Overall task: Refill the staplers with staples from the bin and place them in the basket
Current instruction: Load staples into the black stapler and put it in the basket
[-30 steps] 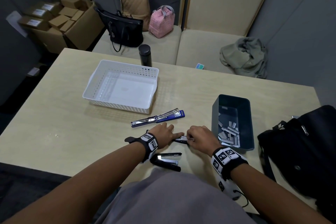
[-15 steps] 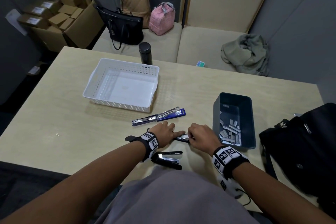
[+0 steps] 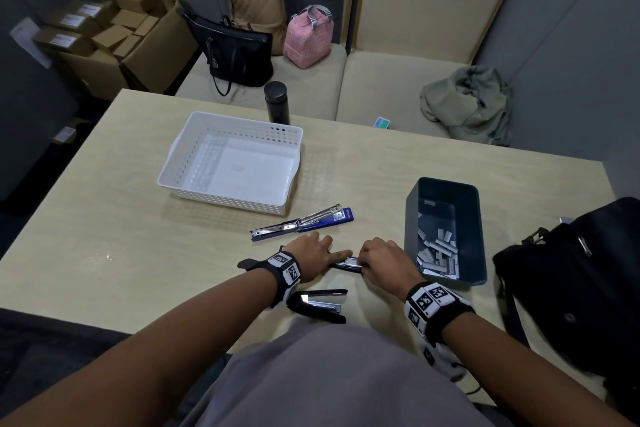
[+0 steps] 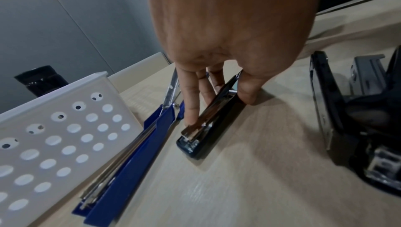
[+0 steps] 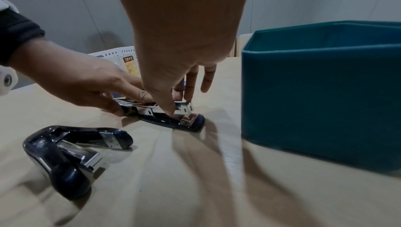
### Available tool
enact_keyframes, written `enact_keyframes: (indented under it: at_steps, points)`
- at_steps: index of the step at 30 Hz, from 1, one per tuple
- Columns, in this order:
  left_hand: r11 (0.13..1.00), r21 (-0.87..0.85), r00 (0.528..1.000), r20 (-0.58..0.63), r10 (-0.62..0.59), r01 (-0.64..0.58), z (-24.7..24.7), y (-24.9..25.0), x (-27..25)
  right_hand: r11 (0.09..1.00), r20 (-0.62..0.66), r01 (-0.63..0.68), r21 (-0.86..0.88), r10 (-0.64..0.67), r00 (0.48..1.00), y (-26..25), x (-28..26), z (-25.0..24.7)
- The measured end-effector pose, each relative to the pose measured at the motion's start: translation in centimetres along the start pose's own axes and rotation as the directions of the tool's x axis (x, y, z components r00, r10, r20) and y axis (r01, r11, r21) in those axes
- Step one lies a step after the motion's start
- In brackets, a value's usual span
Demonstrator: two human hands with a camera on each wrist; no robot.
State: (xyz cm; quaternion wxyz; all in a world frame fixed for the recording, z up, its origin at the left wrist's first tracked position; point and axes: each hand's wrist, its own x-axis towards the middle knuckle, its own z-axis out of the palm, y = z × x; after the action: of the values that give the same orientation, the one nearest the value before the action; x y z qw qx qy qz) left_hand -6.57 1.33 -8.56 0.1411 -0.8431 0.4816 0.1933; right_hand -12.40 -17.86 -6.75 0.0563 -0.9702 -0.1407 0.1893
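Note:
A black stapler (image 3: 346, 263) lies on the table with its top swung open and its metal magazine showing. My left hand (image 3: 325, 251) grips its rear end, thumb (image 4: 247, 93) on one side and fingers (image 4: 190, 110) on the other. My right hand (image 5: 178, 103) pinches the front of the magazine (image 5: 184, 108) between thumb and fingers. An opened blue stapler (image 3: 301, 222) lies just beyond the hands. Another opened black stapler (image 3: 318, 303) lies near the table's front edge. The white perforated basket (image 3: 180, 149) stands at the back left. The dark bin (image 3: 412, 218) at the right holds staple strips (image 3: 438, 253).
A black flask (image 3: 276, 102) stands behind the basket at the table's far edge. A black bag (image 3: 571, 288) lies on the table's right end, beside the bin. Beyond the table is a beige bench with bags and a green cloth.
Both hands stay on the black stapler in the same places. Only the head view has shifted slightly.

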Motion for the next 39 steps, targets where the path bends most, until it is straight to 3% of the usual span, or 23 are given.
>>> enact_keyframes:
  at_steps: [4, 10, 12, 17, 22, 27, 34, 39]
  points:
    - [1.0, -0.005, 1.0, 0.005, 0.029, -0.029, 0.0, -1.2, -0.3, 0.997, 0.049, -0.042, 0.069, 0.038, 0.998, 0.9, -0.7, -0.2]
    - [0.993, -0.112, 0.999, 0.039, -0.018, 0.023, 0.1, -4.7, -1.9, 0.987, 0.102, -0.13, 0.099, 0.12, 0.988, 1.4, -0.8, 0.2]
    - [0.984, -0.178, 1.0, -0.003, -0.03, 0.029, 0.0, -5.5, -2.4, 0.983, 0.107, -0.157, 0.097, 0.147, 0.983, 1.2, -0.6, 0.1]
    - [0.968, -0.243, 0.971, -0.238, 0.003, -0.063, -1.4, -5.6, -2.9, 0.97, 0.072, -0.171, 0.173, 0.161, 0.984, 1.2, -0.4, 0.1]
    - [0.968, -0.213, 0.946, -0.318, 0.062, -0.135, -3.7, -3.1, -1.7, 0.949, 0.049, -0.178, 0.262, 0.171, 0.984, 1.1, -0.4, 0.0]
    - [0.91, -0.413, 0.972, -0.228, -0.062, -0.039, -4.4, -0.4, 0.6, 0.87, 0.126, -0.266, 0.414, 0.235, 0.964, 1.2, -0.1, -0.3]
    - [0.964, -0.244, 0.993, -0.035, -0.117, 0.105, -1.0, 1.0, 2.4, 0.8, 0.301, -0.332, 0.501, 0.199, 0.933, 1.6, 0.6, -0.5]
    - [0.947, -0.319, 0.997, -0.044, -0.059, 0.042, -1.3, 0.0, 2.4, 0.781, 0.323, -0.3, 0.547, 0.134, 0.937, 0.8, 1.2, -1.1]
